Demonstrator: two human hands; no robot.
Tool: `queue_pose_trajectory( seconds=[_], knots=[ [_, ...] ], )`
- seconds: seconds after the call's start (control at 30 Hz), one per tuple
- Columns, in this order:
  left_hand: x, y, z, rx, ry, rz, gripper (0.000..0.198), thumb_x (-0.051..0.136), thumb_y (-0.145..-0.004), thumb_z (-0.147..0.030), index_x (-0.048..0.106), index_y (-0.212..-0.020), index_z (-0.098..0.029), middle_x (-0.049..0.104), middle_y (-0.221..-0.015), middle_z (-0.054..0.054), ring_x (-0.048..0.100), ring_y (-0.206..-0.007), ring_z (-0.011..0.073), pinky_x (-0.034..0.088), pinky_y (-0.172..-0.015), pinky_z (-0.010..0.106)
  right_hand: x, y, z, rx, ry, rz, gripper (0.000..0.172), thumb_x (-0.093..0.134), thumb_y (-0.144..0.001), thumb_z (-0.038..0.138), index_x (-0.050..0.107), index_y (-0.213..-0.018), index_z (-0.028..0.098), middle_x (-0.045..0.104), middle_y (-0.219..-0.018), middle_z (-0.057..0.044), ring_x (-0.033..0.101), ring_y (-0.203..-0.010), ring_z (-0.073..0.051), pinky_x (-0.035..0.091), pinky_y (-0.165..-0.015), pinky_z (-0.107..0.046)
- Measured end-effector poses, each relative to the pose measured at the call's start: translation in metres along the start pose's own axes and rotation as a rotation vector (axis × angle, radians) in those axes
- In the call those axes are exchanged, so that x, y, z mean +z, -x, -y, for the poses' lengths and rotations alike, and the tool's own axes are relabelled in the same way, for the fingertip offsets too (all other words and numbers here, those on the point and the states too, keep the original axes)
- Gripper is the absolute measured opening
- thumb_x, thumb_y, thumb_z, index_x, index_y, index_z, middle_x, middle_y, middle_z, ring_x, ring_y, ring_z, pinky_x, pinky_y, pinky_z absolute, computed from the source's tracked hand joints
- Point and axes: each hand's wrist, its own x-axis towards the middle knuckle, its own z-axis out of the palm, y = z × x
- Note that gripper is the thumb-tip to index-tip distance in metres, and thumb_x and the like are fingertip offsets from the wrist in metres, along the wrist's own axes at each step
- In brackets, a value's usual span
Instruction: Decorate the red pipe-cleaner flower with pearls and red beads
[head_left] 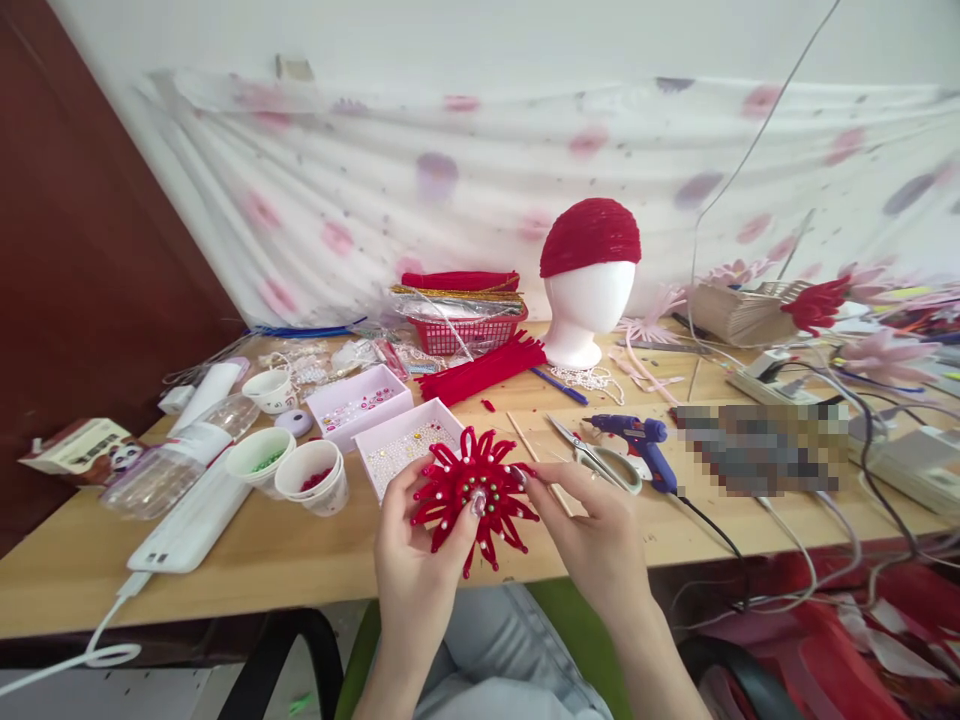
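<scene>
A red pipe-cleaner flower (491,550) with looped petals, white beads on the petals and green beads round its centre is held above the table's front edge. My left hand (420,550) grips it from the left, thumb pressed on the middle and the other fingers behind. My right hand (596,530) pinches a petal at the flower's upper right between thumb and forefinger. Just behind the flower lies an open box of white and gold beads (409,440). Scissors (600,462) and a blue glue gun (637,437) rest beyond my right hand.
Paper cups of green beads (260,458) and red beads (313,480) stand at left, near a white power strip (187,515). A bundle of red pipe cleaners (487,370), a red basket (442,335) and a foam head (589,300) with a red cap are behind. Cables run along the right.
</scene>
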Motion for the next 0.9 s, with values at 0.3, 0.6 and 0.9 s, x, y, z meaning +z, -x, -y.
queue_pose_trajectory(
  seconds=[0.3,0.6,0.9],
  knots=[
    [-0.007,0.003,-0.008,-0.062,0.103,0.058,0.056,0.087,-0.067,-0.035,0.061,-0.114,-0.021,0.078,-0.103,0.006,0.077,-0.093,0.023,0.062,-0.085,0.034,-0.023,-0.001,0.013,0.011,-0.066,0.154,0.016,0.068,-0.092,0.032,0.08,-0.101,0.025,0.083,-0.097,-0.004,0.079,-0.09,-0.024,0.064,-0.079,-0.033],
    [-0.015,0.013,-0.018,-0.016,0.111,0.082,0.056,0.088,-0.065,-0.035,0.06,-0.112,-0.02,0.078,-0.101,0.005,0.076,-0.089,0.0209,0.062,-0.081,0.031,-0.035,0.006,0.027,-0.004,-0.099,0.155,0.021,0.064,-0.093,0.029,0.08,-0.104,0.023,0.083,-0.101,-0.006,0.079,-0.093,-0.025,0.064,-0.082,-0.035],
    [-0.021,0.022,-0.028,0.009,0.099,0.09,0.059,0.089,-0.064,-0.037,0.061,-0.114,-0.021,0.078,-0.101,0.005,0.077,-0.088,0.0226,0.062,-0.081,0.033,-0.039,0.011,0.033,-0.086,-0.037,0.085,0.016,0.065,-0.091,0.027,0.081,-0.093,0.025,0.083,-0.087,-0.003,0.078,-0.078,-0.023,0.063,-0.072,-0.033]
  ],
)
